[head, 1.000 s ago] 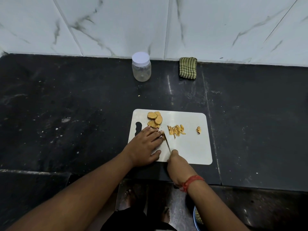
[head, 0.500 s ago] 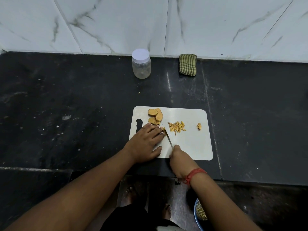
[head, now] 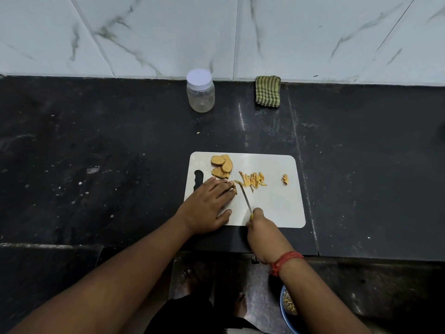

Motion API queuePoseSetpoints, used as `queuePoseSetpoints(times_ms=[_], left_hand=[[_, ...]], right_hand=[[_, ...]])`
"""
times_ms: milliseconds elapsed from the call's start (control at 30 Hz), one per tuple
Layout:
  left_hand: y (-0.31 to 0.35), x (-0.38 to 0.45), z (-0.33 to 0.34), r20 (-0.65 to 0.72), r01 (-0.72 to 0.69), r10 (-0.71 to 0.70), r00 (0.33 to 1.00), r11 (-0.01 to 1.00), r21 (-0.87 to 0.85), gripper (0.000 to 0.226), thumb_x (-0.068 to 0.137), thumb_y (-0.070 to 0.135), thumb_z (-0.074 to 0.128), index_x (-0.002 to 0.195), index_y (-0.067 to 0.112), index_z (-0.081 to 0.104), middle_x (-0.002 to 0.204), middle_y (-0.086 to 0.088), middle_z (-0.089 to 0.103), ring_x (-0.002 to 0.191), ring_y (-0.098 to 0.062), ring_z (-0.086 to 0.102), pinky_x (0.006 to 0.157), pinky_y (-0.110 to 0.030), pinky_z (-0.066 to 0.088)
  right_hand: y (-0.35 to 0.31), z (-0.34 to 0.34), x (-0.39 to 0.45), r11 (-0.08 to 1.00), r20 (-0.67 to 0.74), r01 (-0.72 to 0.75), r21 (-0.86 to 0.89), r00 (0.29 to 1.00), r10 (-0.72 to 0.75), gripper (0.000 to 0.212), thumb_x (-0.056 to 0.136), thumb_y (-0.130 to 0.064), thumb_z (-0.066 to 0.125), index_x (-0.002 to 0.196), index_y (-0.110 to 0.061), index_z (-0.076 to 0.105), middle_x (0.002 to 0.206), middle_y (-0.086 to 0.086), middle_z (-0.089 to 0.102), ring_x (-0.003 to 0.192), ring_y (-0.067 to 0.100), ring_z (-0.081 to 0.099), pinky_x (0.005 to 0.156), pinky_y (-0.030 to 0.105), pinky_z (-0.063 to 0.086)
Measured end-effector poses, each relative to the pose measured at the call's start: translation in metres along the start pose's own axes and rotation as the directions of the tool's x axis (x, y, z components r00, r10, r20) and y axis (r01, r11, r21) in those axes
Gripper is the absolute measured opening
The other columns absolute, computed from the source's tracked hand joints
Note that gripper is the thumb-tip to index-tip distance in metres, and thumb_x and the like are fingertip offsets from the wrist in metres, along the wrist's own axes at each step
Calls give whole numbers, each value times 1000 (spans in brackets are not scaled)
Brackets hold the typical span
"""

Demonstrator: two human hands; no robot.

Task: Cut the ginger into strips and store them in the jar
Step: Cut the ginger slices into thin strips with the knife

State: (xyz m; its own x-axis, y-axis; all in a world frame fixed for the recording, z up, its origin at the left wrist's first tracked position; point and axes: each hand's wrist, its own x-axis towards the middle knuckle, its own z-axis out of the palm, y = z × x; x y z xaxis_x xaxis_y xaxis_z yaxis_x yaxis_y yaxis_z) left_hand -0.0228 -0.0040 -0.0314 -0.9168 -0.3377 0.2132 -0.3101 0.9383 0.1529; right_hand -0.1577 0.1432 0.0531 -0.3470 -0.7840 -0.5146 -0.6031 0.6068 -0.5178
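A person stands at a dark counter (head: 96, 145), slicing ginger on a white board (head: 272, 206). The left hand (head: 207, 206) lies flat with fingers straight, its fingertips (head: 230, 186) pressing down a slice that is mostly hidden beneath them. The right hand (head: 261, 230) grips the handle of a thin knife (head: 246, 197), whose blade runs up towards those fingertips and sits just beside them. A small pile of strips (head: 254, 180) lies to the right of the blade; a stack of uncut slices (head: 221, 166) waits at the board's far left edge, and one stray scrap (head: 285, 179) sits well apart to the right. The jar (head: 200, 91) stands at the back of the counter near the wall, lid on and seemingly empty, with a folded cloth (head: 267, 91) to its right.

The step in hand looks to be cutting the pinned slice into strips, with most slices not yet cut. Doing it well calls for curling the fingertips back from the edge, since straight fingers this close to the blade risk a nick. Even, narrow cuts parallel to the last one would keep the strips uniform. Sliding finished strips right keeps the cutting spot free. The jar needs opening before any transfer.
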Motion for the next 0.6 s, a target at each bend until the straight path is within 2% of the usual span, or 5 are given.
queuePoseSetpoints(times_ms=[133, 267, 500, 600], left_hand=[[3, -2, -2, -15, 16, -16, 1000, 999, -29, 54, 94, 41, 57, 135, 5, 59, 144, -11, 51, 135, -26, 44, 118, -44, 34], [4, -2, -2, -36, 26, -26, 999, 1000, -5, 53, 93, 40, 60, 132, 4, 60, 139, -12, 54, 131, -26, 46, 117, -44, 36], [3, -2, 1, -21, 48, -48, 999, 999, 16, 51, 93, 42, 56, 129, 6, 60, 135, -10, 56, 129, -26, 50, 119, -46, 31], [3, -2, 1, -19, 51, -51, 999, 999, 11, 51, 94, 42, 55, 130, 7, 60, 136, -10, 56, 130, -26, 50, 120, -44, 29]], right_hand=[[-1, 1, 4, 1000, 5, 24, 8, 1000, -24, 9, 97, -8, 37, 99, -13, 31, 76, 0, 46, 69, 20, 45, 63, 27, 32], [-1, -2, 7, 999, 21, 33, -5, 999, -33, 9, 97, -7, 38, 98, -13, 31, 74, -3, 44, 72, 20, 45, 66, 26, 32], [-3, 1, 13, 998, 21, 63, -29, 998, -62, 11, 98, -8, 39, 97, -13, 30, 68, -5, 39, 58, 9, 37, 62, 28, 30], [-5, 1, 17, 998, 25, 57, -32, 998, -57, 9, 98, -9, 38, 97, -12, 31, 68, -3, 40, 59, 14, 40, 60, 30, 30]])
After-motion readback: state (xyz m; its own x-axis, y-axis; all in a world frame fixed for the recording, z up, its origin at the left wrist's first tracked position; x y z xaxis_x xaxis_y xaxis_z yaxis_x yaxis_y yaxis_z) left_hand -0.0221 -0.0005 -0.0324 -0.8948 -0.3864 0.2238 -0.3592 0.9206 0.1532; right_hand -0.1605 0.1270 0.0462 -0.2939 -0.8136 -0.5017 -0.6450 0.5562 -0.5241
